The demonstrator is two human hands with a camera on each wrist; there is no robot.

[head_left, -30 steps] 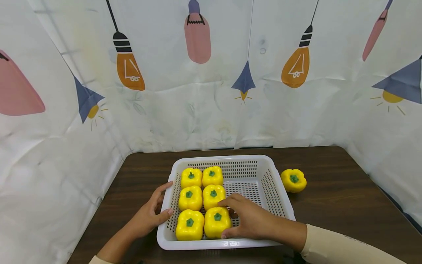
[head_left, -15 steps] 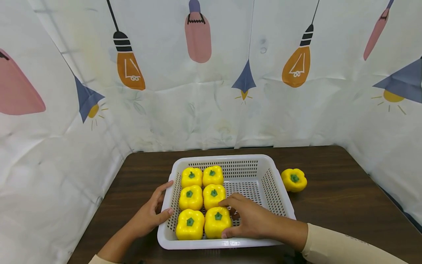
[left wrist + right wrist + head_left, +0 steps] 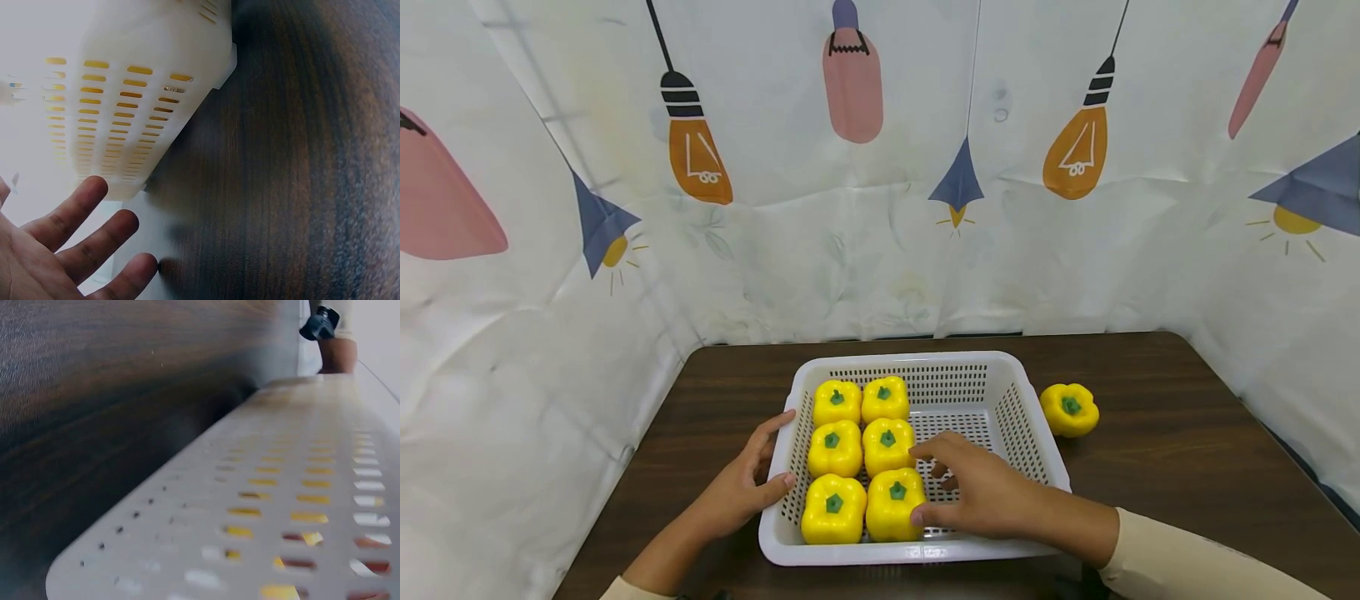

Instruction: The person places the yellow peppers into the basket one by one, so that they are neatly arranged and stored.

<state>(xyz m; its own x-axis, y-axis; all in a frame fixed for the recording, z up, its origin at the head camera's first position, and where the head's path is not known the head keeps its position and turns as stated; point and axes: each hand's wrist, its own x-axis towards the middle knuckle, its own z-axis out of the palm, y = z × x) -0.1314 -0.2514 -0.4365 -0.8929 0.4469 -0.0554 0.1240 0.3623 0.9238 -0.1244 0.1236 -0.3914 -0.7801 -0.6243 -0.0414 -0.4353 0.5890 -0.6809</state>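
Several yellow bell peppers with green stems stand in two columns in the left half of a white perforated basket. My right hand is inside the basket, fingers spread and loosely bent, beside the front pepper of the second column. Its thumb tip lies right at that pepper's side, and its index finger is near the middle pepper. My left hand has its fingertips and thumb at the basket's left rim. In the left wrist view its fingers are extended beside the slotted wall.
One more yellow bell pepper lies on the dark wooden table, just right of the basket. White cloth printed with lamps and bulbs surrounds the table at the back and sides.
My right hand has shifted slightly right, and its fingers have loosened from the front pepper, which stays in place. My left hand remains at the basket's rim.
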